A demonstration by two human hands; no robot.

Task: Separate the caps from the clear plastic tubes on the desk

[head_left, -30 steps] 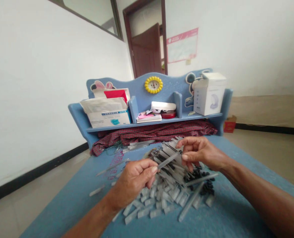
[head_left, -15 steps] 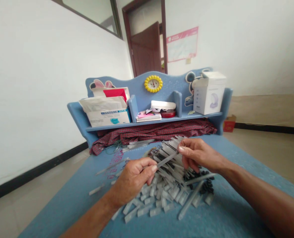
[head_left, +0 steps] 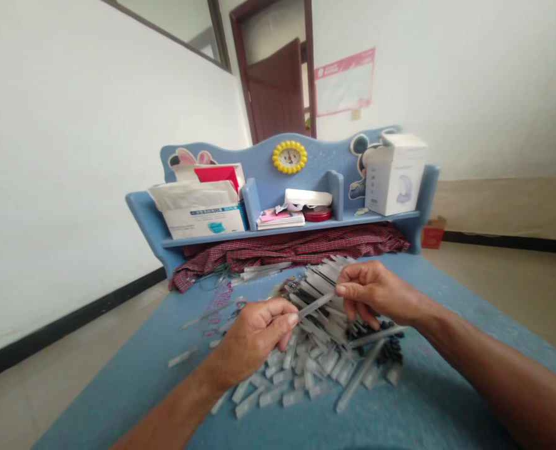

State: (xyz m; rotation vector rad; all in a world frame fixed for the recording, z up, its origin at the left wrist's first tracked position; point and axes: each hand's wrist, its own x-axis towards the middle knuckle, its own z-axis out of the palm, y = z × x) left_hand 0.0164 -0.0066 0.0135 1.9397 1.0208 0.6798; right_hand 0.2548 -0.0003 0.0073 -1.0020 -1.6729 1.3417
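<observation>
Between my two hands a translucent pen barrel (head_left: 316, 304) slants up to the right, above the pile. My left hand (head_left: 254, 337) is closed around its lower left end, thumb on top. At the upper right end, my right hand (head_left: 376, 290) pinches it between thumb and forefinger; whether a small part is also in that pinch I cannot tell. Underneath lie several short translucent pen caps (head_left: 273, 395) and, behind them, a heap of long pen barrels (head_left: 327, 275). Small black plugs (head_left: 393, 350) lie below my right hand. One loose barrel (head_left: 360, 378) rests at the front right.
The blue table (head_left: 446, 400) carries a raised shelf (head_left: 203, 241) at its back. On that shelf stand a mask box (head_left: 203, 219), a red round tin (head_left: 318, 214) and a white carton (head_left: 395, 178). A checkered cloth (head_left: 297, 247) is bunched beneath it.
</observation>
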